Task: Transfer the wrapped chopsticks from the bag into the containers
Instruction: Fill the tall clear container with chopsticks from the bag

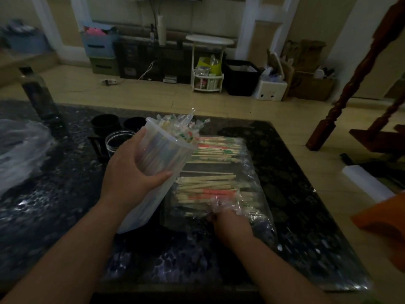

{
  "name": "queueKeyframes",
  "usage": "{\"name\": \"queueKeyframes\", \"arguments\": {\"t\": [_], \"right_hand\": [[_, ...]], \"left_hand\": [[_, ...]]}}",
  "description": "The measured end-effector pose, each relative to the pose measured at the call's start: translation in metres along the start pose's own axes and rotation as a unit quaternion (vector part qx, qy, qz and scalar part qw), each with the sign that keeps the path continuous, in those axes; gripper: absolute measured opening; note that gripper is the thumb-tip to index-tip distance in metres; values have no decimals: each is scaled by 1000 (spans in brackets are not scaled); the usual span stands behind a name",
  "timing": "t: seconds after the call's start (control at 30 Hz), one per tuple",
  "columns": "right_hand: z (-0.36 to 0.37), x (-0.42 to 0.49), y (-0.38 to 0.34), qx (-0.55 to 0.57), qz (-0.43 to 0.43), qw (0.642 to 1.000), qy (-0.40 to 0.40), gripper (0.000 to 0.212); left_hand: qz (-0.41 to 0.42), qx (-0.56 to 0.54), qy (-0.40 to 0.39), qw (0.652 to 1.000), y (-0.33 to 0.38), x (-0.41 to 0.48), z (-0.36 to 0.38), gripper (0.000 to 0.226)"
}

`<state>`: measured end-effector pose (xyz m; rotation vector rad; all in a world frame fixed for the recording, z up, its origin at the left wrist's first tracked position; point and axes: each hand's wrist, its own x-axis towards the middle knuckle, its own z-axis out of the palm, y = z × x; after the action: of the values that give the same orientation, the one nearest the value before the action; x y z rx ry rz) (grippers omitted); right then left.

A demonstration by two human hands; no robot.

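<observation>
Left hand (131, 172): clenched round the middle of a tall translucent container (162, 154), thumb on the near side, fingers behind. The container is tilted, mouth up and leaning away toward the far edge of the desk (295, 172), base low near the middle. It is packed with wrapped chopsticks (177, 128) – their clear wrapper ends stick out above the rim.

Right hand (230, 222): at the near end of the bag (249, 163), fingers curled into the crinkled wrappers there, grasping a bunch of chopsticks; the fingertips are hidden by plastic.

The bag lies flat on the desk just right of the container – a clear sheet holding two loose rows of chopsticks laid crosswise, some with red and green print.

Behind the left hand, toward the far left part of the desk, stands a clear jar (118, 139), with two black cups (105, 123) just beyond it. A crumpled plastic sack (19, 150) sits at the left edge.
</observation>
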<state>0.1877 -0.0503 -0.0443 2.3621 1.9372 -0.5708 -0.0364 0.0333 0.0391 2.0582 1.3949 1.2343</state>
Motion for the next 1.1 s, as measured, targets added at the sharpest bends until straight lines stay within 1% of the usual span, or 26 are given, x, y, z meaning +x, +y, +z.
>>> {"name": "queueKeyframes", "arguments": {"t": [0.1,0.27,0.37,0.47,0.6,0.73,0.8,0.9,0.97,1.1], "right_hand": [[-1,-2,1,27,4,1000,0,41],[-9,-1,0,21,26,999,-28,35],[-8,0,0,17,27,999,-28,41],[-6,2,0,5,14,1000,-26,49],[-8,9,2,22,11,997,-79,53],[-6,6,5,24,12,998,-57,44],[-5,1,4,1,-4,999,-46,42],[-5,-3,3,-15,-25,999,25,52],[-9,-5,2,-1,-24,999,45,56],[-21,-13,-6,4,-59,994,88,44]], "left_hand": [[24,21,-12,999,3,-4,-5,108],[48,60,-68,995,-3,-7,-7,115],[34,31,-93,995,-5,-4,-2,115],[35,39,-102,993,-6,-4,3,116],[32,64,-127,989,-6,-9,6,118],[40,89,-137,986,-6,-13,4,118],[38,96,-135,985,-6,-13,1,119],[33,94,-130,987,-5,-12,-2,120],[27,91,-126,987,-6,-12,-3,120],[25,84,-129,988,-8,-11,-5,122]]}}
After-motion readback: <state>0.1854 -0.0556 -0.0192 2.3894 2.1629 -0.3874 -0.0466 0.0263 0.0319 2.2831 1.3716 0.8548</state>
